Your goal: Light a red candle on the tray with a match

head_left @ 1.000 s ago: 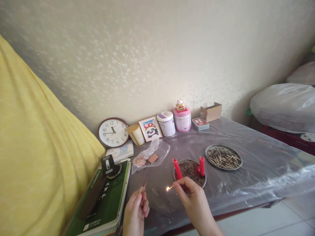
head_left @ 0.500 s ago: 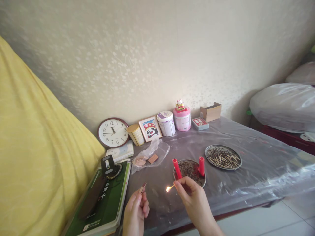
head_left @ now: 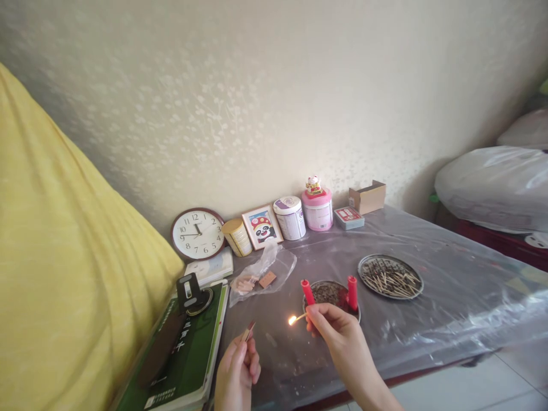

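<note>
Between the thumb and fingers of my right hand (head_left: 334, 332) is a burning match (head_left: 299, 318), its flame pointing left. Just behind that hand stand two red candles, a left candle (head_left: 307, 291) and a right candle (head_left: 352, 292), both unlit, on a round metal plate (head_left: 360, 317) with dark residue. My right hand hides part of the plate and the left candle's foot. Lower left, my left hand (head_left: 238, 365) is closed on a small matchbox (head_left: 248, 331), held upright and seen edge-on. A second round plate (head_left: 422, 294) bears many used matchsticks (head_left: 391, 281).
A clear plastic bag (head_left: 280, 262) with small matchboxes (head_left: 268, 279) lies behind my hands. On the left are a green book (head_left: 197, 348) and a black phone stand (head_left: 190, 291). A clock (head_left: 197, 235), tins, a picture frame (head_left: 262, 227) and a cardboard box (head_left: 368, 198) line the wall.
My right hand has risen slightly and shifted a little right with the burning match, whose flame is a bit larger. The left hand has barely moved.
</note>
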Tool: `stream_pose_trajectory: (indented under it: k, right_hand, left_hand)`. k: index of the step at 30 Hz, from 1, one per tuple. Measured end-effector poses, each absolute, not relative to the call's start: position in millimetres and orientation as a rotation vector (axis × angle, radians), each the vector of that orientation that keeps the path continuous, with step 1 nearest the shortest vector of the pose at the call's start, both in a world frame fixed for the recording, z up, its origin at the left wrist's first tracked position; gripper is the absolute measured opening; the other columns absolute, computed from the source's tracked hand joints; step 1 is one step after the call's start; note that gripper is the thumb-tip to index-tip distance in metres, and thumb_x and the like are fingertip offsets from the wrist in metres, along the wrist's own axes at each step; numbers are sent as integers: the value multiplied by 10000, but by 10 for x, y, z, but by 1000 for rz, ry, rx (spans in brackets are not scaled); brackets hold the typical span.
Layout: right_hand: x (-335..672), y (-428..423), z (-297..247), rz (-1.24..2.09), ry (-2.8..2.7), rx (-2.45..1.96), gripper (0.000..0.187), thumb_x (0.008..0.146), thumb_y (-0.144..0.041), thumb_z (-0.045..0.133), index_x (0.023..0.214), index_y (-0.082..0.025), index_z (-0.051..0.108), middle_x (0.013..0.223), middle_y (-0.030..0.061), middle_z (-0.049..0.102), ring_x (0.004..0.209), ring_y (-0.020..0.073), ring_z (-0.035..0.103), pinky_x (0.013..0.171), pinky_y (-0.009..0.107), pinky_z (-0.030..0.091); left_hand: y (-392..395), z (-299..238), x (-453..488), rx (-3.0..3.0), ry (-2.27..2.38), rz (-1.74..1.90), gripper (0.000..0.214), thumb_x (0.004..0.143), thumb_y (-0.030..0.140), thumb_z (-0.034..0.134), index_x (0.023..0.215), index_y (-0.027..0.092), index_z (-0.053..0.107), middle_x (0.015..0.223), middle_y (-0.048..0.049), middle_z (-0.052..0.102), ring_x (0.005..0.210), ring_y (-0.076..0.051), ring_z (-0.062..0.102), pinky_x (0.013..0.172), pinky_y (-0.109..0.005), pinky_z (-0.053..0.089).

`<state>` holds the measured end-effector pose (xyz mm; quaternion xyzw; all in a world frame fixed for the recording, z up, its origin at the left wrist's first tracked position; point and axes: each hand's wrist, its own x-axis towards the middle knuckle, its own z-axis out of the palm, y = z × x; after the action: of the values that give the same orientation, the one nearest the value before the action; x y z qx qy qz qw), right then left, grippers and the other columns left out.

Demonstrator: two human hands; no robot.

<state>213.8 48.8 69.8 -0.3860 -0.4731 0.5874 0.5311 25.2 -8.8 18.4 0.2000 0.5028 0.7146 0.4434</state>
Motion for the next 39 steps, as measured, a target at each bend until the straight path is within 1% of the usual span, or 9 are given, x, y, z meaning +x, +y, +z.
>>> stream_pose_trajectory:
  k: [6,9,12,16,18,21,26,31,39]
  right_hand:
    - [2218,521,845,1443,-1044,-850,294,745,-453,708,725,-160,685,639,31,633,611,149,514,595,268,414]
    - [2274,552,906,1433,-961,-843,281,706,-437,749,749,-167,684,622,17,635,569,136,517,547,252,408]
    - [2322,606,935,1362,-897,-846,260,700,-421,761,745,-178,680,590,-11,609,532,111,495,517,227,402]
    - [2350,682,932,1228,-860,-895,246,694,-405,768,766,-180,702,594,-22,593,560,103,498,539,207,416]
    - [2346,700,925,1182,-859,-933,262,687,-418,766,771,-177,708,572,-32,570,522,91,462,501,201,393]
    - [2319,694,919,1131,-882,-985,288,678,-440,761,765,-170,712,566,-29,567,485,88,441,455,207,364]
    - [2256,672,936,1162,-877,-993,329,659,-463,761,766,-157,703,647,22,637,548,135,536,495,239,433]
    - [2236,676,948,1216,-842,-997,335,644,-463,770,762,-159,694,596,-3,609,493,110,499,451,219,426]
    - [2236,666,941,1218,-846,-979,333,646,-457,774,767,-155,699,574,-13,585,483,98,469,443,212,412]
  left_hand:
    - [-62,173,239,479,1239,1760,450,549,492,803,848,165,727,622,4,561,402,-63,390,352,-208,279]
    - [-52,160,235,468,1228,1759,433,549,484,807,832,167,727,614,8,559,397,-62,390,345,-205,279]
    - [-37,139,230,455,1222,1768,431,532,496,815,803,172,729,603,13,557,387,-58,383,334,-200,271]
    - [-17,115,220,430,1225,1759,481,497,521,824,816,173,736,589,9,571,372,-54,379,329,-196,268]
    - [-10,107,212,416,1230,1752,498,482,531,826,814,171,736,582,7,576,367,-55,382,327,-197,266]
    - [-6,96,199,420,1226,1748,481,498,532,821,796,166,730,590,3,579,369,-55,387,329,-198,265]
    - [-18,75,182,420,1214,1747,475,537,515,808,848,165,725,614,0,577,389,-62,399,339,-202,274]
    - [-23,57,166,429,1203,1749,446,570,504,795,856,169,726,618,1,574,396,-61,392,340,-200,273]
    - [-28,59,163,439,1209,1755,470,545,524,801,845,170,727,602,8,566,384,-58,386,333,-198,267]
